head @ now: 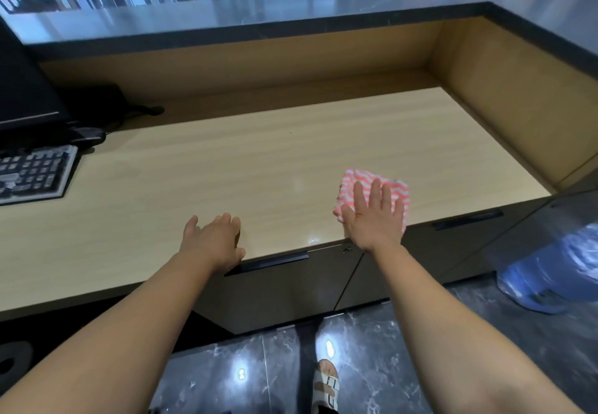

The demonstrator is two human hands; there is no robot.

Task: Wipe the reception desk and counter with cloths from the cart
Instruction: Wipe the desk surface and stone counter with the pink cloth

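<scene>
A pale wood-grain counter (259, 167) runs wide across the view, walled at the back and right by tan panels that rise to a glossy grey upper ledge (291, 12) with a dark edge. At the far left of the counter stand a dark monitor (22, 90) and a keyboard (32, 174). Below the front edge are dark cabinet fronts with a long black handle (268, 263), and the floor (372, 349) is polished dark marble; a sandalled foot (326, 384) shows on it, with a blurred blue bin (550, 271) at the right. A pink-and-white striped cloth (362, 180) lies folded near the counter's front right. The right hand (375, 216) presses flat on it, fingers straight and spread. The left hand (213, 239) rests palm-down at the front edge, fingers relaxed, grasping nothing, well apart from the cloth.
</scene>
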